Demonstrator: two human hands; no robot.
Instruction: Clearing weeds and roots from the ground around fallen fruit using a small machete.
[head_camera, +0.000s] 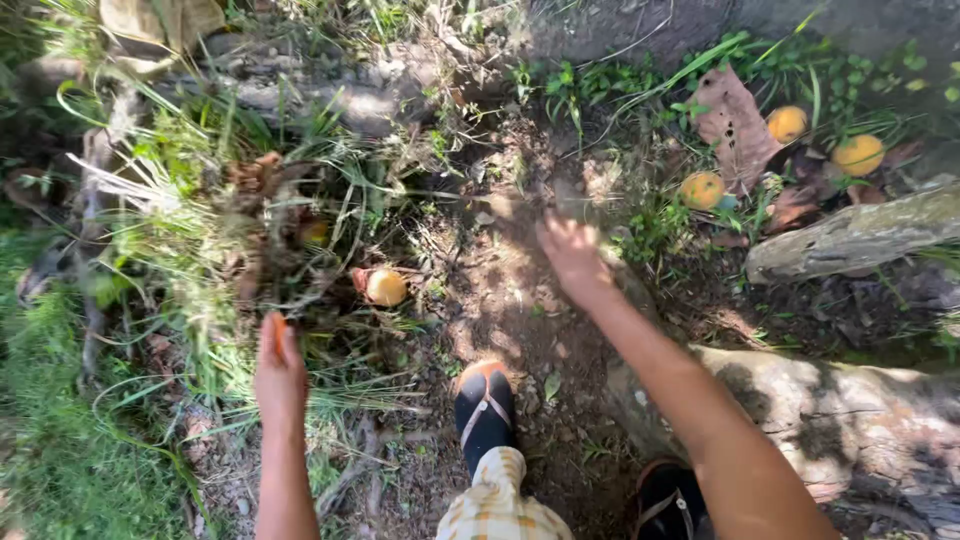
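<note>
Just beyond the left hand (279, 366), grip flat and empty, lies an orange fruit (386, 287) in grass; right hand (573, 255) spread, empty, over soil.

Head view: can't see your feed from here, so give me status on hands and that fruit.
Left hand open, empty, near grass tuft. Right hand open, empty, over bare dirt. Nearest orange fruit on ground between hands, untouched. Dry leaves and stems around it.

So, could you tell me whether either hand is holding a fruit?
No; the left hand and right hand are both empty, apart from the orange fruit.
</note>
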